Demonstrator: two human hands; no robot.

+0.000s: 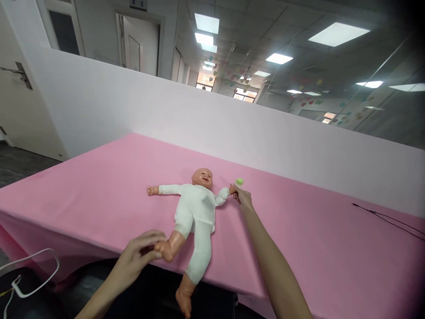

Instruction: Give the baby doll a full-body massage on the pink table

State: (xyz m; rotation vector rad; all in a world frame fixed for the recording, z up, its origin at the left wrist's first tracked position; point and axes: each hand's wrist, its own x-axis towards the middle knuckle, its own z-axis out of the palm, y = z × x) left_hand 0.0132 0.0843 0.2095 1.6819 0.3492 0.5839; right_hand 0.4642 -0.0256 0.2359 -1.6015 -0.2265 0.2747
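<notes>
A baby doll with a bare head and a white cloth body lies on its back on the pink tablecloth. Its head points away from me, and one leg hangs over the near edge. My left hand is closed around the toes of the doll's bent leg, thumb below and fingers above. My right hand pinches the doll's hand on the right side, with that arm stretched outward. Just beyond my right fingers shows a small light green piece; whether my fingers touch it I cannot tell.
A thin black cable lies on the right part of the table. White cables loop at the lower left, beside the table. Behind the table runs a low white wall with glass above it. A door stands at the left.
</notes>
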